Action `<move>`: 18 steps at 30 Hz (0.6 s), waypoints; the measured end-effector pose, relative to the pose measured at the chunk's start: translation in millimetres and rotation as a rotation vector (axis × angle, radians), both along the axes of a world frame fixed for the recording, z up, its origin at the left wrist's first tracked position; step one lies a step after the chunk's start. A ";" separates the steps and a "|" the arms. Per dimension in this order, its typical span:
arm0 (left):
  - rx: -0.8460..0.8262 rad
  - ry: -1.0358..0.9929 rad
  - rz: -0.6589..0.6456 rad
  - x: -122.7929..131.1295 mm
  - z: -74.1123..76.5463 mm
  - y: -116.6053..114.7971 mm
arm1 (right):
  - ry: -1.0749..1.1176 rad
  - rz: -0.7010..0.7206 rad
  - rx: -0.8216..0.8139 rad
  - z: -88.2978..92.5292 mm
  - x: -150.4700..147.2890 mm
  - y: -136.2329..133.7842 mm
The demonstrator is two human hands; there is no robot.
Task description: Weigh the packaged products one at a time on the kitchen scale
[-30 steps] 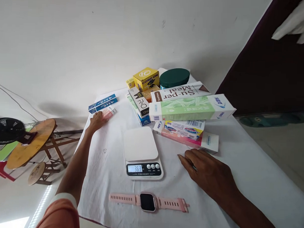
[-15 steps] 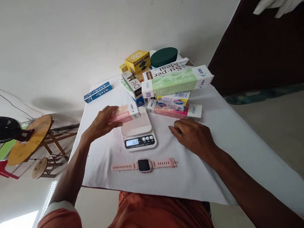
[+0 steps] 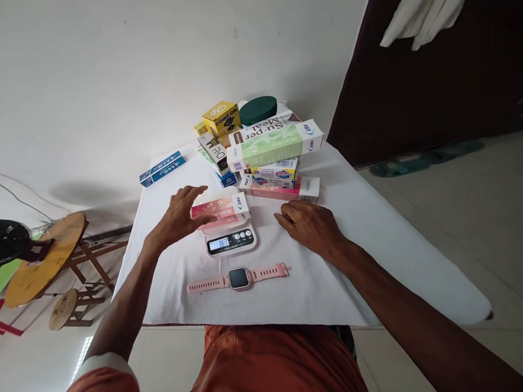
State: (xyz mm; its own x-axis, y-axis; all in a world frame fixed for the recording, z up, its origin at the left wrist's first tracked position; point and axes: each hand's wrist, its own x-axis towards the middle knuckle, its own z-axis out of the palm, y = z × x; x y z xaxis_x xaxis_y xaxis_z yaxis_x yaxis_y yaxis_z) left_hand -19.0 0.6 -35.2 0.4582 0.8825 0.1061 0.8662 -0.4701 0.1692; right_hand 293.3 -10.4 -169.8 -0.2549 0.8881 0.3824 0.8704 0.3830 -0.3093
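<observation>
The worktop [image 3: 163,295], the largest thing, is spread with a white cloth [image 3: 300,303], faintly creased. On a clock face centred on the kitchen scale [image 3: 232,242], cartons heap between twelve and two: a long green-and-white carton [image 3: 276,145] of smooth cardboard slants across the top, with an oval dark-green lid [image 3: 258,110] and a cube-like yellow box [image 3: 221,117] behind. The left hand [image 3: 179,215], at nine, is open, thumb and fingers parted about one end of a pink box [image 3: 220,209]; whether it touches I cannot tell. The right hand [image 3: 307,223], at three, rests loosely curled, nothing visible in it. The scale is white, rounded plastic with a lit display [image 3: 219,244]. On top of it lies the pink box, slim and straight-edged; setting it there looks all but done, with only freeing the hand seemingly left. The heap and two slim blue boxes [image 3: 162,168] at ten are off the scale. Slightest, at six, a rubbery pink-strapped watch [image 3: 238,278] lies flat.
</observation>
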 end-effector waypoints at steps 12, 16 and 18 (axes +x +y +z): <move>-0.090 0.014 -0.008 -0.3 -5.0 -0.4 | -0.045 0.002 -0.003 3.0 -0.6 -0.4; 0.006 -0.184 0.014 -8.9 47.0 9.9 | -0.038 0.001 0.015 2.4 -1.4 -0.6; 0.126 -0.194 0.050 -2.5 74.1 27.4 | -0.032 -0.005 0.028 0.6 -1.5 -0.3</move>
State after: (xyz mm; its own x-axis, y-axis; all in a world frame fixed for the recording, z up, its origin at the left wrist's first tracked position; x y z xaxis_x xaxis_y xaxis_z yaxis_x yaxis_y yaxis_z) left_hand -21.5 28.0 38.9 0.3742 0.8780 0.2986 0.8463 -0.4550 0.2772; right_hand 291.8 -10.7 -169.2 -0.2636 0.8785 0.3985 0.8816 0.3871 -0.2702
